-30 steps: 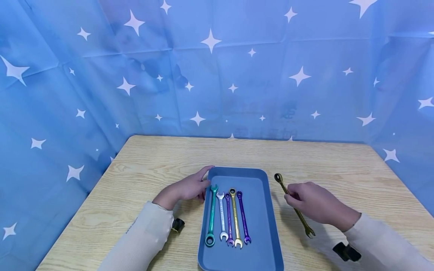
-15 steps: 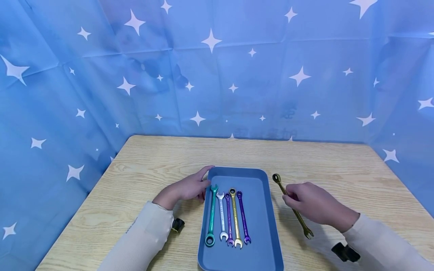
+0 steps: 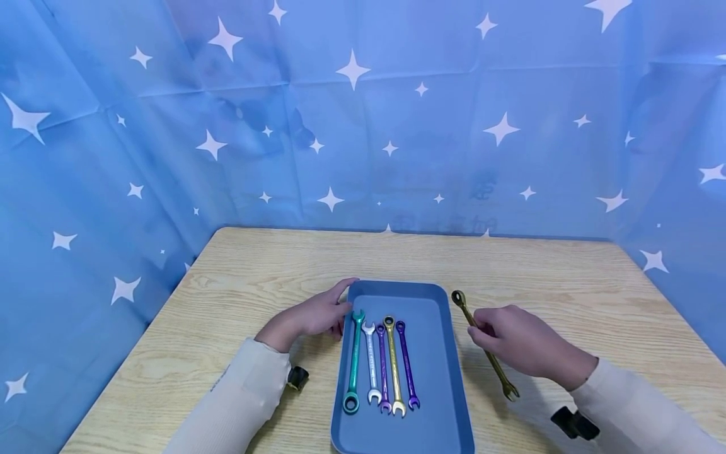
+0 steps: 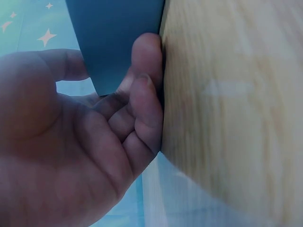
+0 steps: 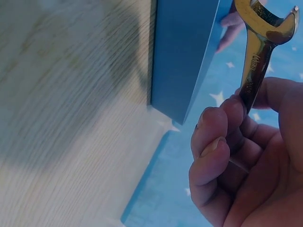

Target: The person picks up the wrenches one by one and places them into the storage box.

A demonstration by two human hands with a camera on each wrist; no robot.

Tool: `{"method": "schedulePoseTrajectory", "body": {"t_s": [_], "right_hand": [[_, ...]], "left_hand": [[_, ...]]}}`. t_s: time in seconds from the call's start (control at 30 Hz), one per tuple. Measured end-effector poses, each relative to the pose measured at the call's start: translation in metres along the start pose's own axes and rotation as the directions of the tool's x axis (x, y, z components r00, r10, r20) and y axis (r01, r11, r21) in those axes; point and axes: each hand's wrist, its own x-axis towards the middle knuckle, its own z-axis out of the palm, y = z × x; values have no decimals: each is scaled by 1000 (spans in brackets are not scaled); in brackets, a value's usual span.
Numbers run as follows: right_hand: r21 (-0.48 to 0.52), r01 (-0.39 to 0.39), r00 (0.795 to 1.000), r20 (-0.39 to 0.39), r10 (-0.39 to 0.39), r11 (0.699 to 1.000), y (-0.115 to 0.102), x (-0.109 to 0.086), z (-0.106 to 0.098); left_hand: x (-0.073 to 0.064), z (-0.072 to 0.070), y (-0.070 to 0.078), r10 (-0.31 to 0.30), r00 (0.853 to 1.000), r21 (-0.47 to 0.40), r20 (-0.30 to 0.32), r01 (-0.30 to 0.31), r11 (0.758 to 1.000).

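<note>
A blue tray (image 3: 433, 378) lies on the table and holds a row of wrenches. From the left come a green wrench (image 3: 355, 359), a silver wrench (image 3: 371, 362), a purple wrench (image 3: 383, 366), a gold wrench (image 3: 393, 362) and another purple wrench (image 3: 407, 362). My left hand (image 3: 317, 315) grips the tray's far left side, thumb at the rim; in the left wrist view its fingers (image 4: 147, 101) curl by the tray wall. Right of the tray, my right hand (image 3: 522, 340) pinches a dark gold wrench (image 3: 500, 377) above the table, ring end pointing away. The right wrist view shows its open end.
The wooden table (image 3: 198, 353) extends around the tray on both sides and behind it. A blue curtain (image 3: 363, 139) with white stars hangs behind the table and along both sides.
My right hand has drifted slightly left toward the tray, carrying the dark gold wrench. The left hand, the tray and the wrenches in it have stayed in place.
</note>
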Motion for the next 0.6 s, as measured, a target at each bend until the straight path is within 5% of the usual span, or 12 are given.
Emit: {"method": "schedulePoseTrajectory", "body": {"t_s": [0.6], "right_hand": [[35, 46, 998, -34, -45, 998, -13, 4, 5]], "left_hand": [[-2, 0, 0, 10, 1000, -3, -1, -10, 1000]]}}
